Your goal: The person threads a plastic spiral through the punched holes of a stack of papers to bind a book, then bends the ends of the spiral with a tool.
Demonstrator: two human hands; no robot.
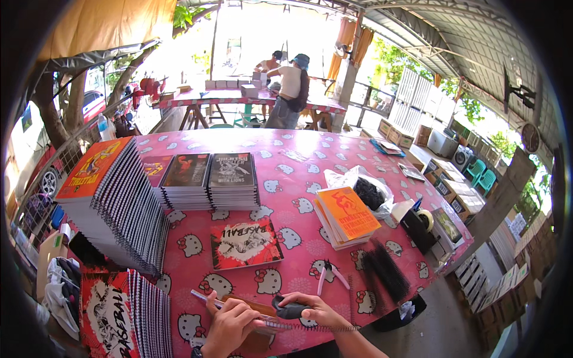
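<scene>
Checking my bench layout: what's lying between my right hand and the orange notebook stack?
In the head view, pink-handled pliers lie between the right hand and the orange notebook stack.
</scene>
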